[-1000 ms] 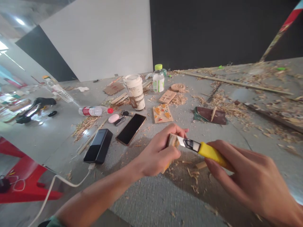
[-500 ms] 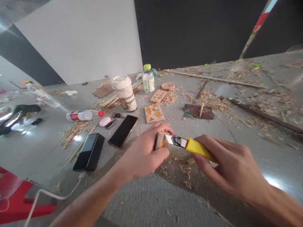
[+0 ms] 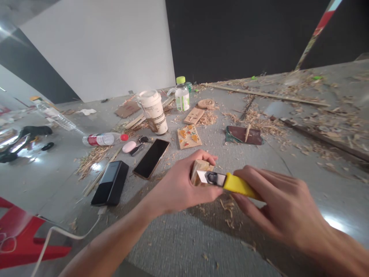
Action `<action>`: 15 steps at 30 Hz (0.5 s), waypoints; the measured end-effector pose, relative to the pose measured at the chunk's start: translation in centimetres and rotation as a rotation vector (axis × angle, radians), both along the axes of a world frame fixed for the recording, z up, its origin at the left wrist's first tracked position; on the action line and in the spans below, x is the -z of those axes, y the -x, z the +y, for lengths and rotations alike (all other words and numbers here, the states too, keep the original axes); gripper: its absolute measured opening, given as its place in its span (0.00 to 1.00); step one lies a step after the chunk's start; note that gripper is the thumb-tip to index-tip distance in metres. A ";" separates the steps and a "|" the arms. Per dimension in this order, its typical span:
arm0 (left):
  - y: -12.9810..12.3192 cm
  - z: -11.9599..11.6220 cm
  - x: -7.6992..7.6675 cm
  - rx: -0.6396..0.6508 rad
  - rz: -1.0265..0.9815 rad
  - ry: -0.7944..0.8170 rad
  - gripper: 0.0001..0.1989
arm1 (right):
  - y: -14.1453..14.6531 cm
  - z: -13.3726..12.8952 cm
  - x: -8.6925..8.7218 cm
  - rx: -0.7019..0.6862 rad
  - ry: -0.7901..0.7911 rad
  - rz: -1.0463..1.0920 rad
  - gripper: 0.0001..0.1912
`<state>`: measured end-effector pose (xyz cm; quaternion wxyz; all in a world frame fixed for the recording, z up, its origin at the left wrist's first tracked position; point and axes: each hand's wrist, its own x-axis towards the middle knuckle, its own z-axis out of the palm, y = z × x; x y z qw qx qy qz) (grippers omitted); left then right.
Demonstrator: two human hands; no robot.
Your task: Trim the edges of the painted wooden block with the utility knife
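Observation:
A small wooden block (image 3: pixel 199 166) is held in my left hand (image 3: pixel 183 184), its fingers and thumb wrapped round the sides. My right hand (image 3: pixel 276 204) grips a yellow utility knife (image 3: pixel 238 184) by its handle. The knife's short blade points left and lies over the near part of the block, close to my left thumb; whether it touches the wood I cannot tell. Just beyond my left hand, a patterned square piece (image 3: pixel 189 137) lies flat on the grey surface, and wood shavings are scattered below the knife.
A black phone (image 3: pixel 151 158), a power bank (image 3: pixel 110 183) with a white cable and a lying bottle (image 3: pixel 100 139) are at left. Farther back stand a paper cup (image 3: pixel 153 112) and a green-capped bottle (image 3: pixel 182 94). A dark red pouch (image 3: pixel 240 134) lies right of centre.
My left hand has turned the block, and its thumb now reaches farther right under the blade. The knife has shifted slightly left and down.

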<state>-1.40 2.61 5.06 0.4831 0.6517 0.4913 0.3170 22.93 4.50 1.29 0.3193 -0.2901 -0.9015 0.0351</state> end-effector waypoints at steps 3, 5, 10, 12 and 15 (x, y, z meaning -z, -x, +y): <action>0.0 -0.2 -0.3 0.004 0.021 0.012 0.22 | 0.2 0.1 -0.1 -0.009 -0.015 -0.030 0.05; 0.0 -0.2 -0.5 0.016 0.039 0.004 0.22 | 0.2 0.1 -0.1 -0.009 -0.020 -0.040 0.05; 0.2 -0.2 -0.6 0.049 0.075 -0.062 0.22 | -0.1 0.1 -0.1 -0.019 -0.043 -0.040 0.05; 0.2 -0.2 -0.7 0.046 0.082 -0.074 0.21 | -0.1 0.1 -0.1 -0.014 -0.065 -0.041 0.05; 0.2 -0.3 -0.9 0.018 0.113 -0.078 0.21 | 0.0 0.1 -0.1 0.012 -0.123 -0.039 0.07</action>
